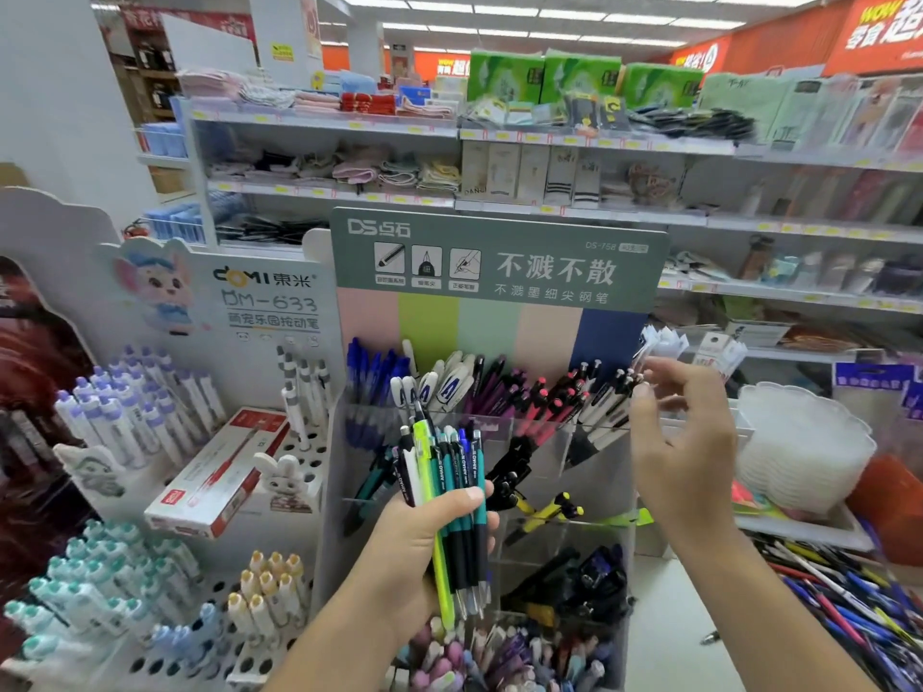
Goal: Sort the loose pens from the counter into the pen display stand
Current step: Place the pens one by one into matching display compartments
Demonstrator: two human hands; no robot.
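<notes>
One view, head camera: a shop pen display is seen from above.
Left hand (424, 536): at 6 o'clock, clenched round a bundle of pens (452, 496), tips pointing down.
Right hand (684, 442): at 3 o'clock, fingers loosely spread, nothing grasped, beside the stand's top row.
Pen display stand (499, 312): centre, clear compartments partly filled.
Loose pens (844, 596): heaped on the counter at 4 o'clock.

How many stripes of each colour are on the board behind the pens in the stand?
Pink stripe: 1
Lime green stripe: 1
Pale green stripe: 1
Peach stripe: 1
Blue stripe: 1
Total: 5 stripes
</notes>
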